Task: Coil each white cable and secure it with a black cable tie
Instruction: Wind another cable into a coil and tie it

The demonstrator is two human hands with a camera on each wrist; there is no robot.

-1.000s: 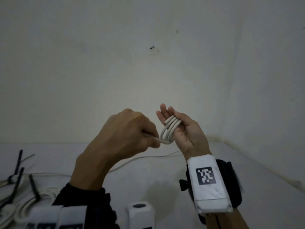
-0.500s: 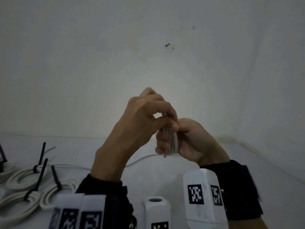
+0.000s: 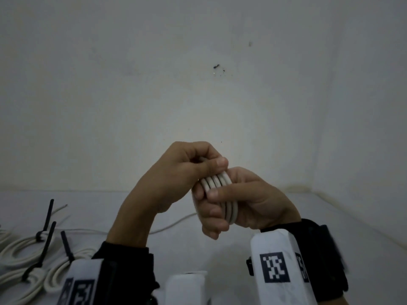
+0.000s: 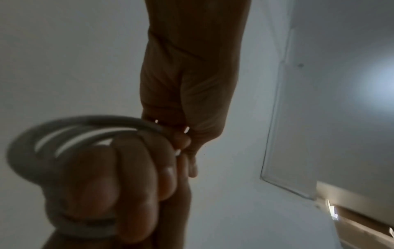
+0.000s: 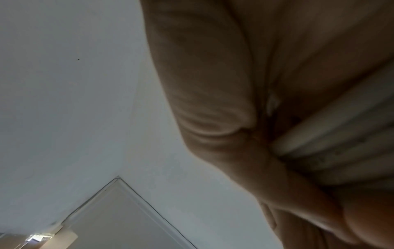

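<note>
A white cable coil [image 3: 217, 183] of several turns is wound round the fingers of my right hand [image 3: 211, 203], and the right thumb presses across the turns. My left hand [image 3: 208, 161] sits just above and pinches the cable strand against the top of the coil between thumb and forefinger. The cable's loose tail [image 3: 171, 225] trails down to the table and off to the left. In the left wrist view the coil [image 4: 89, 121] loops round the right fingers [image 4: 127, 176]. The right wrist view shows the coil [image 5: 330, 134] close up against the palm. Neither hand holds a black tie.
Three coiled white cables [image 3: 22, 254] lie on the white table [image 3: 220, 249] at the lower left, each bound with a black cable tie [image 3: 47, 216] whose tail sticks up. A plain wall stands close behind, and a side wall closes the right.
The right hand went from an open palm to fingers and thumb curled over the coil. The left hand rose from beside the coil to its top, carrying the strand with it.
</note>
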